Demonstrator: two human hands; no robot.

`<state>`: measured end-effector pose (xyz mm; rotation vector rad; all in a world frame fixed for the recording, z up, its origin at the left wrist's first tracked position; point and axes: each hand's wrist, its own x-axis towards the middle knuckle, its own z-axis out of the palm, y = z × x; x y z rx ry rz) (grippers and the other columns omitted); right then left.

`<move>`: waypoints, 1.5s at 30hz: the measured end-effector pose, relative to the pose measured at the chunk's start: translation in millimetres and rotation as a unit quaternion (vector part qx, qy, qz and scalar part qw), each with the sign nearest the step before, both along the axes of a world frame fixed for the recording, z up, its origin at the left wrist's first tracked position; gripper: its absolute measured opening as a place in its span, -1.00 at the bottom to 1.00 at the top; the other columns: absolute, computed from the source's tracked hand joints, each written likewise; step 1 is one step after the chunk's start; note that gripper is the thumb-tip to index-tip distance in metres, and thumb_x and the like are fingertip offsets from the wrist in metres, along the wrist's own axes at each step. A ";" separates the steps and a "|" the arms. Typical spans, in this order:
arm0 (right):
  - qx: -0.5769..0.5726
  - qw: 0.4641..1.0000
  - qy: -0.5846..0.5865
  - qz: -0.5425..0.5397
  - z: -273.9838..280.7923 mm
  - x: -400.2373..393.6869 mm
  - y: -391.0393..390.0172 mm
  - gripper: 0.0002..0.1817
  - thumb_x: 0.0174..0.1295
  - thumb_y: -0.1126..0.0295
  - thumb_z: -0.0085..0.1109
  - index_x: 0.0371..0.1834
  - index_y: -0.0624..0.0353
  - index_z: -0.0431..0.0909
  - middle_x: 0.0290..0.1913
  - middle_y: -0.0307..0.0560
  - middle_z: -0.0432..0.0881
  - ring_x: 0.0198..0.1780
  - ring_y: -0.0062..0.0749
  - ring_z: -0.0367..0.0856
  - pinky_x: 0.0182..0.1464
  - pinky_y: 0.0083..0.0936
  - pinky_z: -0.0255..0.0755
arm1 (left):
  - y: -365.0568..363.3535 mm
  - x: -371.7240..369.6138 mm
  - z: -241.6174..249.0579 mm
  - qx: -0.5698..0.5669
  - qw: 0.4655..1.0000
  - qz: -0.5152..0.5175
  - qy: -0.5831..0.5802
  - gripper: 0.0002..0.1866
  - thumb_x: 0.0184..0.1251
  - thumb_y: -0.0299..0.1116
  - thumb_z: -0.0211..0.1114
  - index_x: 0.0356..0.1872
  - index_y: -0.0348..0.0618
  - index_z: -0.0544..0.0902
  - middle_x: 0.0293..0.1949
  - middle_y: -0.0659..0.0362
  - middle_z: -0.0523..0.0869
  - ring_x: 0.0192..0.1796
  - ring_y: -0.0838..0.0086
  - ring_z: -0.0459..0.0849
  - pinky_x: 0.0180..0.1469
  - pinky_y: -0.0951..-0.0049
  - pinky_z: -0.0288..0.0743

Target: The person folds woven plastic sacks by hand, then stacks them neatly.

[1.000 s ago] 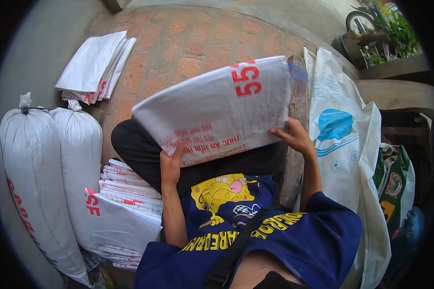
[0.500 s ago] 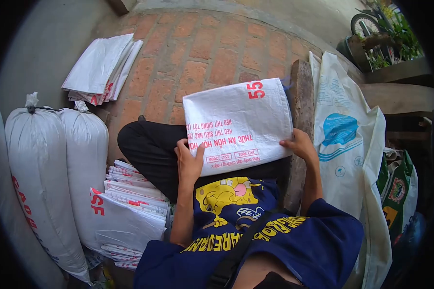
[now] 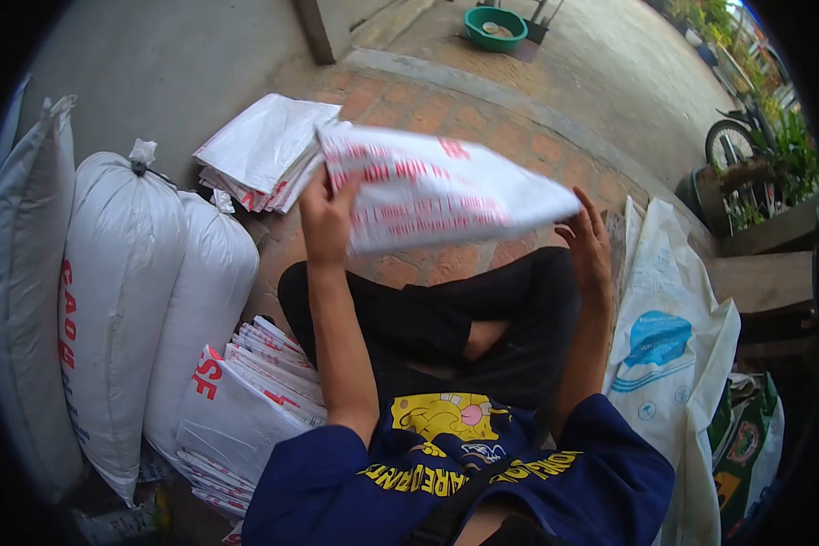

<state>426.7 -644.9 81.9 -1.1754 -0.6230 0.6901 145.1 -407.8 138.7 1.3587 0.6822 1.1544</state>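
A folded white woven sack (image 3: 469,196) with red lettering is in the air in front of me, tilted and slightly blurred. My left hand (image 3: 329,218) is closed on its left edge, thumb on the printed side. At the sack's right corner is my right hand (image 3: 590,238), its thumb and fingers around the tip. Several folded white sacks form a stack (image 3: 268,150) on the bricks at the upper left. Another pile of folded sacks (image 3: 259,387) with red print lies beside my left knee.
Full white sacks (image 3: 123,300) tied at the top stand along the left wall. A large whitish plastic sack (image 3: 655,364) with blue print drapes at the right, near wooden beams (image 3: 760,282). A green basin (image 3: 495,29) sits farther off, and a bicycle wheel (image 3: 730,150) shows upper right.
Both hands have lifted the folded sack up and away from my lap, tilting it. The view has tipped upward, bringing the green basin into sight.
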 end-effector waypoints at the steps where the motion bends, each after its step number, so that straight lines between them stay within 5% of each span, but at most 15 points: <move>1: 0.036 0.999 -0.013 0.008 0.6 2.5 12.4 -0.55 0.49 0.24 -0.07 0.37 0.18 0.31 0.04 -0.11 0.61 -0.01 -0.49 0.58 0.09 -0.50 0.41 | 24.3 4.6 16.7 0.060 0.997 0.030 -0.025 -0.84 0.32 -0.48 0.25 -0.14 -0.30 0.65 -0.22 0.21 0.71 -0.19 0.60 0.61 -0.04 0.56 0.44; 4: -0.140 0.959 -0.226 -0.099 -27.3 13.8 30.8 -0.55 0.41 0.21 0.05 0.28 0.17 0.38 0.05 0.00 0.60 0.00 -0.36 0.60 0.08 -0.45 0.43 | 113.5 3.9 46.8 0.129 0.988 0.072 -0.049 -0.73 0.33 -0.45 0.26 0.01 -0.32 0.61 -0.13 0.19 0.70 -0.11 0.55 0.62 0.01 0.55 0.44; 5: -0.251 0.891 -0.347 -0.147 -41.0 14.5 30.2 -0.56 0.35 0.19 0.12 0.22 0.17 0.44 0.08 0.06 0.60 0.01 -0.25 0.61 0.08 -0.37 0.44 | 150.2 1.3 47.5 0.145 0.984 0.083 -0.063 -0.73 0.33 -0.45 0.26 0.01 -0.32 0.60 -0.13 0.18 0.70 -0.11 0.52 0.63 0.00 0.51 0.47; 7: -0.576 0.605 -0.538 -0.112 -77.3 3.2 12.6 -0.56 0.24 0.13 0.20 0.11 0.14 0.53 0.02 0.06 0.63 0.04 -0.11 0.60 0.10 -0.28 0.42 | 237.9 -20.0 24.2 -0.019 0.985 0.124 -0.120 -0.75 0.27 -0.48 0.29 -0.04 -0.30 0.61 -0.14 0.15 0.70 -0.19 0.47 0.68 -0.09 0.46 0.53; 11: -0.506 0.644 -0.561 -0.116 -73.0 -5.8 14.9 -0.60 0.21 0.11 0.20 0.01 0.11 0.59 -0.03 0.02 0.64 0.05 -0.10 0.59 0.09 -0.20 0.41 | 325.2 -80.6 -79.6 -0.178 0.970 0.163 0.000 -0.68 0.29 -0.56 0.20 0.05 -0.42 0.54 -0.04 -0.01 0.67 -0.12 0.28 0.71 -0.07 0.32 0.62; 15: -0.541 0.645 -0.533 -0.080 -72.3 -5.5 24.3 -0.65 0.22 0.14 0.18 -0.03 0.10 0.61 -0.05 0.01 0.66 0.03 -0.09 0.60 0.07 -0.21 0.42 | 337.6 -125.8 -162.4 -0.262 0.860 0.407 0.162 -0.58 0.18 -0.45 0.18 0.07 -0.44 0.55 -0.01 -0.07 0.68 -0.04 0.17 0.72 -0.09 0.23 0.64; 18: -0.545 0.637 -0.541 -0.071 -77.6 -3.2 23.8 -0.65 0.22 0.15 0.18 -0.04 0.11 0.62 -0.09 0.02 0.68 0.01 -0.08 0.61 0.06 -0.20 0.42 | 352.7 -154.5 -210.3 -0.216 0.827 0.418 0.308 -0.54 0.08 -0.38 0.20 0.02 -0.45 0.56 -0.02 -0.20 0.67 -0.01 -0.03 0.69 0.04 0.13 0.58; 22: -0.542 0.612 -0.572 -0.064 -80.4 -2.7 28.7 -0.68 0.21 0.16 0.21 -0.07 0.09 0.63 -0.19 -0.08 0.71 -0.09 -0.14 0.66 -0.01 -0.25 0.48 | 297.8 -123.0 -167.5 -0.073 0.754 0.479 0.443 -0.64 0.03 -0.37 0.19 -0.15 -0.41 0.61 -0.14 -0.21 0.69 -0.03 -0.06 0.67 0.09 0.09 0.51; 25: -0.544 0.605 -0.578 -0.062 -82.0 -2.0 31.0 -0.69 0.21 0.17 0.20 -0.08 0.10 0.63 -0.21 -0.09 0.71 -0.10 -0.14 0.66 -0.02 -0.25 0.49 | 308.3 -114.3 -162.9 0.058 0.752 0.531 0.387 -0.72 0.05 -0.43 0.15 -0.21 -0.36 0.61 -0.18 -0.19 0.69 -0.11 -0.09 0.67 0.03 0.03 0.50; 31: -0.543 0.605 -0.578 -0.069 -82.2 -3.6 33.6 -0.70 0.20 0.18 0.21 -0.10 0.11 0.64 -0.24 -0.07 0.72 -0.12 -0.13 0.66 -0.04 -0.24 0.50 | 331.8 -127.0 -153.0 0.051 0.774 0.502 0.382 -0.72 0.05 -0.43 0.16 -0.22 -0.38 0.62 -0.25 -0.20 0.71 -0.13 -0.12 0.68 -0.02 0.04 0.53; 33: -0.556 0.614 -0.556 -0.063 -75.9 -6.4 37.4 -0.69 0.20 0.18 0.20 -0.10 0.11 0.64 -0.19 -0.02 0.71 -0.08 -0.12 0.65 -0.01 -0.23 0.46 | 331.9 -136.8 -161.2 -0.063 0.773 0.463 0.428 -0.70 0.07 -0.41 0.16 -0.22 -0.42 0.63 -0.22 -0.23 0.70 -0.09 -0.11 0.68 0.05 0.10 0.54; 37: -0.564 0.619 -0.543 -0.061 -78.1 -6.4 36.2 -0.69 0.20 0.17 0.19 -0.10 0.10 0.65 -0.15 0.03 0.70 -0.04 -0.11 0.64 0.03 -0.21 0.42 | 325.0 -130.7 -175.0 -0.021 0.746 0.472 0.470 -0.33 0.16 -0.35 0.17 0.31 -0.46 0.29 0.17 -0.36 0.48 0.12 -0.11 0.58 0.12 0.08 0.53; 39: -0.561 0.621 -0.544 -0.065 -82.3 -4.4 33.2 -0.69 0.19 0.17 0.20 -0.10 0.10 0.65 -0.16 0.04 0.70 -0.04 -0.10 0.64 0.03 -0.22 0.43 | 289.1 -103.5 -149.9 0.150 0.625 0.529 0.554 -0.19 0.25 -0.28 0.17 0.45 -0.38 0.01 0.31 -0.38 0.31 0.29 -0.13 0.42 0.20 0.01 0.45; 41: -0.555 0.623 -0.546 -0.078 -82.7 -2.3 32.3 -0.69 0.19 0.17 0.20 -0.10 0.10 0.66 -0.16 0.05 0.70 -0.05 -0.10 0.64 0.03 -0.22 0.43 | 257.3 -89.3 -129.5 0.261 0.553 0.450 0.651 -0.24 0.33 -0.16 0.14 0.45 -0.31 0.09 0.39 -0.34 0.19 0.42 -0.14 0.22 0.35 -0.06 0.23; 45: -0.551 0.627 -0.546 -0.075 -82.1 -4.9 29.1 -0.69 0.18 0.17 0.20 -0.11 0.09 0.67 -0.19 0.07 0.70 -0.07 -0.09 0.65 0.04 -0.23 0.44 | 259.3 -97.4 -190.1 0.085 0.636 0.258 0.722 -0.28 0.42 0.14 -0.08 0.50 0.01 0.13 0.53 -0.16 -0.09 0.54 -0.06 -0.07 0.47 -0.13 -0.16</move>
